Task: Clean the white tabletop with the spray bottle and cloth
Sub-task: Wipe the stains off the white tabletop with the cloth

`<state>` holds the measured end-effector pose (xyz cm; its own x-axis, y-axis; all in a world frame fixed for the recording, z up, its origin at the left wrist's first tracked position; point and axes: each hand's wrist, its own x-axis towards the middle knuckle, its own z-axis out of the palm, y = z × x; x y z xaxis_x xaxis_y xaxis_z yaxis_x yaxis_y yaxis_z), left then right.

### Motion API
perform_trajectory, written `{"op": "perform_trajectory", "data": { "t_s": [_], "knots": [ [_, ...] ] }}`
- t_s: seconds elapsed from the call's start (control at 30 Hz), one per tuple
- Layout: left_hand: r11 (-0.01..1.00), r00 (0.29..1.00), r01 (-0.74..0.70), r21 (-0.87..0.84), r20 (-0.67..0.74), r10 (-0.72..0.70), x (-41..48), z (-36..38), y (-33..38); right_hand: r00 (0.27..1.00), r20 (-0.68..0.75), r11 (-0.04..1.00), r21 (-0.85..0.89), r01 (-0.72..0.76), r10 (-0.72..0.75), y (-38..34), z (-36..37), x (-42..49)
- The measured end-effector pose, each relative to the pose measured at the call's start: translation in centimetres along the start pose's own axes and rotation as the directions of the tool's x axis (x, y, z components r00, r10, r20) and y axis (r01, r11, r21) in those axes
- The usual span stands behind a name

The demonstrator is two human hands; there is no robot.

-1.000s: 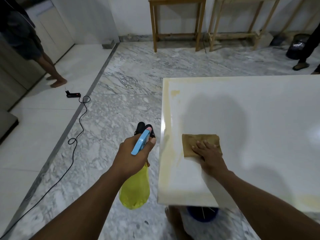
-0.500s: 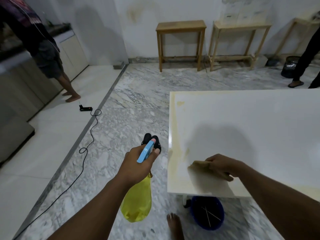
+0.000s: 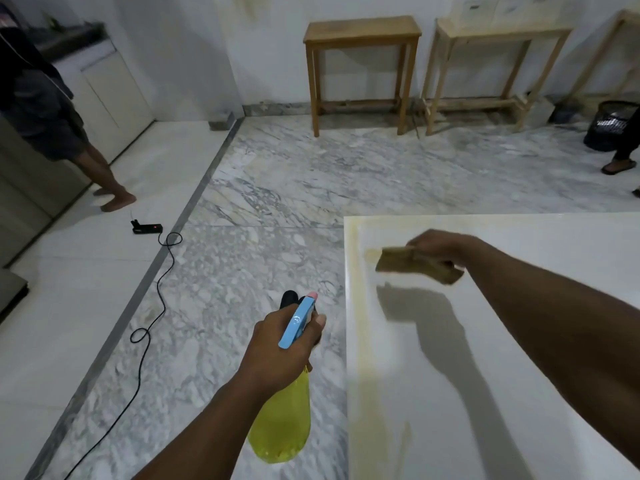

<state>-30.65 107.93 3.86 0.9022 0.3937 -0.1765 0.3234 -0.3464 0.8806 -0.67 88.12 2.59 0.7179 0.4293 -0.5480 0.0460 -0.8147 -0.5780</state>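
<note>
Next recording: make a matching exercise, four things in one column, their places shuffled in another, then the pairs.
1 spray bottle
2 cloth
3 black cable
4 darker wooden table

A against the far wall
B in the right hand, above the white tabletop
C lying on the floor
D in the left hand, beside that tabletop

Pairs: 1-D, 2-B, 3-C, 4-A

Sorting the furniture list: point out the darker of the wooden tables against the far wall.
The leftmost wooden table, nearest the room's corner. Its top and legs are mid-brown, while the pale table to its right is light, yellowish wood.
</note>
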Motion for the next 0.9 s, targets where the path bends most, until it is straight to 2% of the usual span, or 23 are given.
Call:
{"op": "perform_trajectory", "data": {
  "t_s": [0.1, 0.17, 0.3, 0.4, 0.47, 0.57, 0.77, 0.9],
  "knots": [
    [0.999, 0.999, 0.037, 0.019, -0.02, -0.037, 4.1, -0.7, -0.9, 0.981, -0.161, 0.982, -0.168, 0.084, -0.111, -2.2, -0.9, 6.2],
    [0.998, 0.998, 0.053, 0.021, -0.029, -0.053, 5.7, -1.0, -1.9, 0.959, -0.239, 0.951, -0.301, 0.076, -0.152, -2.2, 0.1, 9.6],
    [0.995, 0.995, 0.1, -0.006, -0.019, -0.101, 6.8, -1.2, -3.8, 0.974, -0.158, 0.917, -0.388, 0.089, -0.162, 1.6, 5.3, 13.5],
    [0.991, 0.992, 0.124, 0.045, -0.026, -0.123, 6.6, -1.3, -5.0, 0.924, -0.255, 0.913, -0.365, 0.183, -0.287, 5.2, 9.8, 13.0],
    [0.987, 0.989, 0.147, 0.059, -0.029, -0.145, 6.1, -1.3, -5.6, 0.903, -0.264, 0.911, -0.332, 0.246, -0.34, 6.7, 11.4, 11.7],
    [0.986, 0.988, 0.152, 0.072, -0.023, -0.151, 4.3, -1.4, -5.5, 0.904, -0.25, 0.913, -0.308, 0.266, -0.348, 8.5, 13.1, 8.5],
    [0.996, 0.998, 0.054, 0.07, -0.02, -0.052, -2.3, -2.2, -4.1, 0.9, -0.273, 0.918, -0.306, 0.252, -0.339, 12.2, 19.5, -2.3],
    [0.996, 1.0, 0.019, 0.088, -0.023, -0.017, -10.1, -2.3, -4.2, 0.895, -0.291, 0.926, -0.273, 0.26, -0.337, 14.8, 24.9, -11.9]
  ]
}}
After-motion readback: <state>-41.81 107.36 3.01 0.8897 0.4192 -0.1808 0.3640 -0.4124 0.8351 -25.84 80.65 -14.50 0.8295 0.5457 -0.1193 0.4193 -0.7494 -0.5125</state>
